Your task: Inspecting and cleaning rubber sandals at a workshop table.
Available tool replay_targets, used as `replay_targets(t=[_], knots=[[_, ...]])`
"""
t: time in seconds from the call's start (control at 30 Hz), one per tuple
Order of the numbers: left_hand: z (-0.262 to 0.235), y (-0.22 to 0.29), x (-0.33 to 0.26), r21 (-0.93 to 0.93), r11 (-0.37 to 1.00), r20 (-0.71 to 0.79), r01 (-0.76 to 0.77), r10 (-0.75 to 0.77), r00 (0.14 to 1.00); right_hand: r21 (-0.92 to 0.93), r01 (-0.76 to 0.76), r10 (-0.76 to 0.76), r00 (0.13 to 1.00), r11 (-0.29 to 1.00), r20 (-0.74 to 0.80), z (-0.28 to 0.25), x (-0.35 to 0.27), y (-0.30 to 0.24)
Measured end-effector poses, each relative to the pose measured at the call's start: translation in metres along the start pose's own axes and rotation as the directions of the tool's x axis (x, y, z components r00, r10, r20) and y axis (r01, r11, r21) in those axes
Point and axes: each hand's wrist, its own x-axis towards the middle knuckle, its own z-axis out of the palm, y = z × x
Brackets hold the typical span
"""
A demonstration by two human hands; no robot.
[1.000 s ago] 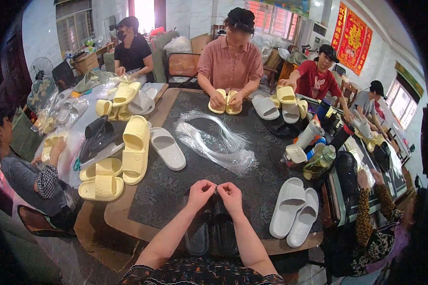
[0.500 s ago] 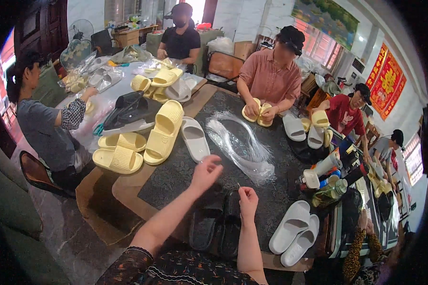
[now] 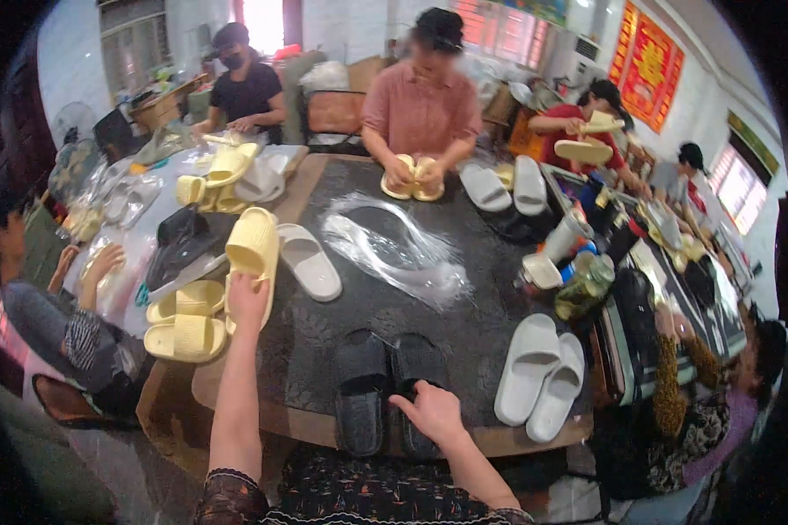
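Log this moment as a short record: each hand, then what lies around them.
Left hand: at a large yellow slipper; exact grip unclear
Right hand: over the right-hand black slipper, thumb spread
Right of the black pair: two gray slippers
Beyond the black pair: looped clear strands
Opposite: person in a pink shirt, holding yellow slippers

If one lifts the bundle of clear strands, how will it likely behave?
The bundle of clear strands is probably floppy, as it lies curved. It seems light, since the strands look thin. Its loose ends, spread apart, may tangle.
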Motion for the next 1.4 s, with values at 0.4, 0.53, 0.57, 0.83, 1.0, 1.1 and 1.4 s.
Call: replay_targets(t=[0.4,0.53,0.57,0.83,1.0,1.1,1.4], knots=[[-0.057,0.024,-0.115,-0.336,0.723,-0.036,-0.603,0.630,0.775,-0.094,0.056,-0.068,0.989,0.994,-0.135,0.037,0.021,0.004],[-0.070,0.012,-0.119,-0.317,0.714,-0.092,-0.624,0.632,0.770,-0.075,-0.113,0.097,0.977,0.991,-0.189,-0.021,0.000,0.037],[-0.071,0.014,-0.119,-0.327,0.694,-0.090,-0.641,0.653,0.752,-0.077,-0.174,0.152,0.960,0.982,-0.234,-0.042,-0.004,0.048],[-0.048,0.061,-0.110,-0.395,0.438,-0.104,-0.808,0.852,0.513,-0.180,-0.443,0.198,0.680,0.878,-0.706,-0.154,-0.010,0.169],[-0.045,0.088,-0.099,-0.456,0.371,0.046,-0.809,0.917,0.395,-0.142,-0.617,0.450,0.694,0.774,-0.562,-0.162,0.000,0.179],[-0.036,0.092,-0.114,-0.457,0.540,0.151,-0.706,0.830,0.537,-0.156,-0.520,0.177,0.533,0.839,-0.827,-0.141,-0.012,0.123],[-0.024,0.094,-0.140,-0.270,0.921,0.416,-0.281,0.375,0.829,0.094,0.416,-0.342,0.839,0.905,-0.424,-0.065,-0.007,-0.008]])
